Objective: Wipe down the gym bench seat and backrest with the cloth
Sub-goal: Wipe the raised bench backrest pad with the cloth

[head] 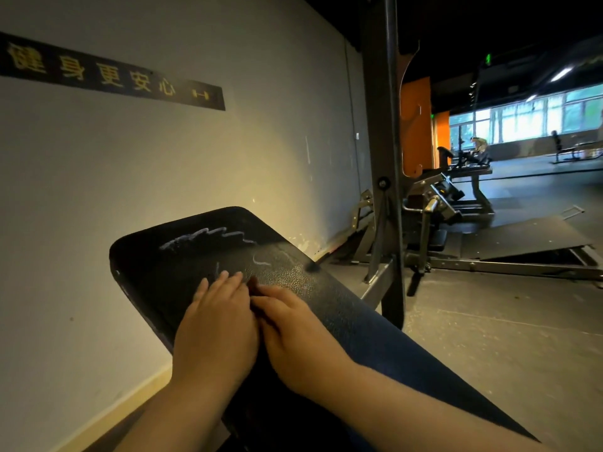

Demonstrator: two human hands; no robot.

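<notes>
The black padded bench backrest (310,288) slopes up and away from me, ending in a rounded top edge near the wall. White chalk-like streaks (208,236) cross its upper part. My left hand (215,327) lies flat on the pad with straight fingers pointing up the slope. My right hand (293,334) rests right beside it and touches it, with its fingers angled toward the left hand. A small dark reddish patch (253,283) shows at the fingertips between the two hands. I cannot tell whether it is the cloth. No other cloth is visible.
A pale wall (163,151) with a dark sign strip (114,73) runs close along the bench's left side. A steel rack upright (385,158) stands to the right of the pad. Behind it are other gym machines (443,203) and a sloped platform (528,236) on the dark floor.
</notes>
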